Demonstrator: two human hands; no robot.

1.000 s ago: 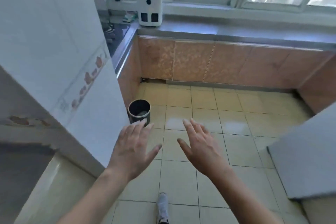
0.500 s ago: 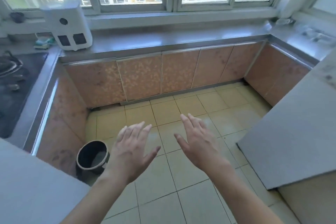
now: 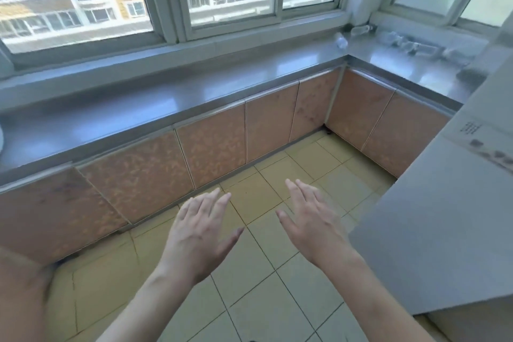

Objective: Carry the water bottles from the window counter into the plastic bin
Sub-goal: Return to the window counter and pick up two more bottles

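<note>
Glossy metal counter (image 3: 249,83); clear plastic bottles (image 3: 402,41); glazed floor tiles (image 3: 249,300).

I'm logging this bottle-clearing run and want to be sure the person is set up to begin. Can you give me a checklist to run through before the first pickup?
1. Both hands free: ok. The left hand and right hand are open and hold nothing.
2. Bottles located: ok. Clear water bottles lie on the window counter, in its far right corner.
3. Bottles within reach: not ok. Both hands hover over the floor, well short of them.
4. Path to the corner: ok. The floor tiles ahead look bare.
5. Plastic bin located: cannot tell. No bin shows in this view.
6. Bottle count: cannot tell. They are blurred.
</note>
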